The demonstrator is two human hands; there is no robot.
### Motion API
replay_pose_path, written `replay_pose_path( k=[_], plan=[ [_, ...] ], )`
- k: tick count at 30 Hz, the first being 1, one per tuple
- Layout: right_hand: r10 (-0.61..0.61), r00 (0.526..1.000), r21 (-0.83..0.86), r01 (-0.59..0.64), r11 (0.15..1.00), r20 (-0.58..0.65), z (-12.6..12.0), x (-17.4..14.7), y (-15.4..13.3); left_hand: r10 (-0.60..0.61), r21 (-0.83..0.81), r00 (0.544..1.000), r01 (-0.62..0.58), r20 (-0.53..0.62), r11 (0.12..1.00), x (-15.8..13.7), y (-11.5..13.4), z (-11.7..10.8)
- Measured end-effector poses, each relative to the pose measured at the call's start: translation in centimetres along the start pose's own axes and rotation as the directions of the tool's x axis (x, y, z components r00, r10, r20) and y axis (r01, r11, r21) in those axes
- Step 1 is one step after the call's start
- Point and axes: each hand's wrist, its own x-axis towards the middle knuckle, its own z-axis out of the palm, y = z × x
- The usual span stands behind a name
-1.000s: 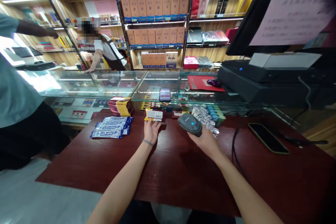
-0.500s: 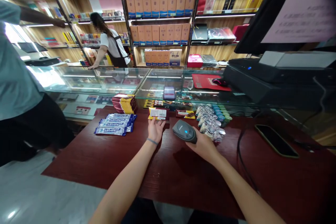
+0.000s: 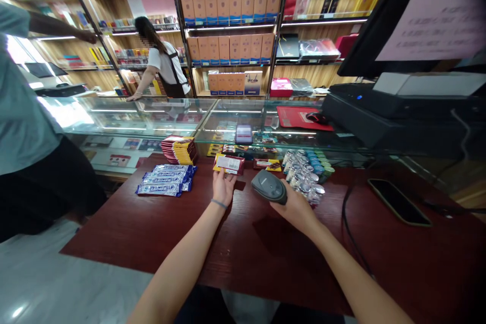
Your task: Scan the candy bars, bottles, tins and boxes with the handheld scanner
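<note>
My left hand (image 3: 223, 187) holds a red and yellow packaged bar (image 3: 229, 163), its white barcode label turned up toward me. In my right hand (image 3: 298, 207) is a dark grey handheld barcode scanner (image 3: 269, 186), its head angled toward the bar. Another red and yellow bar (image 3: 267, 164) lies flat on the dark red table, just right of the held one. A tall stack of like bars (image 3: 179, 150) stands to the left, with blue and white long packets (image 3: 163, 180) lying in front of it. Several small silver-topped containers (image 3: 304, 179) stand in rows beyond my right hand.
A glass display counter (image 3: 159, 111) runs behind the table (image 3: 243, 243). A phone (image 3: 398, 201) and a black cable (image 3: 345, 223) lie at right, below a monitor (image 3: 364, 30). One person (image 3: 163, 61) leans at the far counter; another (image 3: 30, 96) stands at left.
The bar in my left hand has tilted slightly and shifted a little left. The blue light on the scanner has gone off. My right hand has barely moved.
</note>
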Motion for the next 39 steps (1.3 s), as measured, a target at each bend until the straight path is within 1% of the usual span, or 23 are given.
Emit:
replay_pose_path(
  k=[4,7,10,12,14,15,18,20,21,23,24,25,26,27,28,29,31,32,33,34,36,39],
  plan=[
    [0.067,0.997,0.002,-0.067,0.998,-0.034,-0.5,0.2,-0.2,0.01,0.057,1.0,-0.009,-0.006,0.998,0.0,0.2,0.0],
    [0.118,0.987,0.012,-0.117,0.993,-0.109,-0.8,0.4,-0.1,0.036,0.065,0.999,-0.037,0.014,0.997,-0.1,0.3,0.1],
    [0.127,0.977,0.043,-0.121,0.992,-0.171,-1.1,0.5,0.3,0.078,0.099,0.997,-0.079,0.013,0.992,-0.2,0.7,0.4],
    [0.115,0.973,0.058,-0.106,0.993,-0.202,-1.3,0.6,0.8,0.146,0.163,0.989,-0.142,-0.009,0.976,-0.2,1.1,0.7],
    [0.098,0.968,0.07,-0.085,0.994,-0.23,-1.4,0.7,1.3,0.241,0.242,0.97,-0.225,-0.041,0.944,-0.1,1.8,1.1],
    [0.094,0.966,0.078,-0.078,0.994,-0.242,-1.5,0.8,1.5,0.299,0.271,0.953,-0.274,-0.056,0.923,0.1,2.2,1.3],
    [0.082,0.962,0.101,-0.058,0.993,-0.26,-1.7,1.0,1.9,0.478,0.339,0.877,-0.433,-0.057,0.835,0.8,4.1,1.3],
    [0.078,0.962,0.108,-0.051,0.993,-0.261,-1.9,1.0,1.9,0.58,0.422,0.815,-0.523,-0.007,0.74,1.5,6.0,0.7],
    [0.081,0.961,0.109,-0.053,0.993,-0.265,-1.9,1.0,1.8,0.62,0.48,0.784,-0.556,0.03,0.679,1.9,7.3,0.3],
    [0.094,0.956,0.109,-0.066,0.992,-0.277,-2.0,0.9,1.8,0.68,0.601,0.722,-0.602,0.128,0.526,2.6,10.3,-0.7],
    [0.103,0.955,0.109,-0.075,0.991,-0.28,-2.1,0.9,1.8,0.708,0.649,0.68,-0.628,0.191,0.428,2.9,12.0,-1.2],
    [0.11,0.954,0.108,-0.083,0.991,-0.28,-2.1,0.9,1.8,0.742,0.68,0.618,-0.663,0.261,0.313,3.2,13.8,-1.7],
    [0.117,0.954,0.109,-0.09,0.99,-0.278,-2.1,0.9,1.8,0.744,0.694,0.565,-0.693,0.355,0.195,3.5,15.6,-2.1],
    [0.122,0.954,0.11,-0.095,0.989,-0.273,-2.0,0.9,1.9,0.723,0.698,0.523,-0.712,0.451,0.08,3.7,17.2,-2.5],
    [0.129,0.955,0.109,-0.102,0.989,-0.268,-2.0,0.9,2.0,0.69,0.697,0.49,-0.716,0.533,-0.031,4.0,18.8,-2.7],
    [0.137,0.954,0.108,-0.112,0.988,-0.266,-2.0,0.9,2.2,0.644,0.701,0.473,-0.699,0.601,-0.141,4.3,20.1,-2.9],
    [0.152,0.952,0.102,-0.129,0.986,-0.265,-2.0,0.9,2.5,0.506,0.68,0.48,-0.642,0.717,-0.354,5.1,22.2,-3.2],
    [0.153,0.951,0.098,-0.131,0.986,-0.267,-2.1,0.9,2.6,0.439,0.656,0.491,-0.612,0.753,-0.442,5.6,22.8,-3.4],
    [0.15,0.95,0.096,-0.128,0.987,-0.274,-2.1,1.0,2.7,0.376,0.627,0.504,-0.586,0.778,-0.513,6.1,23.3,-3.5],
    [0.144,0.95,0.095,-0.122,0.988,-0.278,-2.1,1.0,2.7,0.326,0.601,0.515,-0.566,0.792,-0.565,6.7,23.6,-3.7],
    [0.14,0.948,0.102,-0.115,0.988,-0.287,-2.3,1.0,2.5,0.259,0.565,0.538,-0.544,0.802,-0.62,7.8,23.8,-4.1],
    [0.154,0.943,0.121,-0.122,0.985,-0.295,-2.5,1.0,2.0,0.221,0.564,0.575,-0.528,0.787,-0.635,9.0,23.9,-4.5]
  ],
)
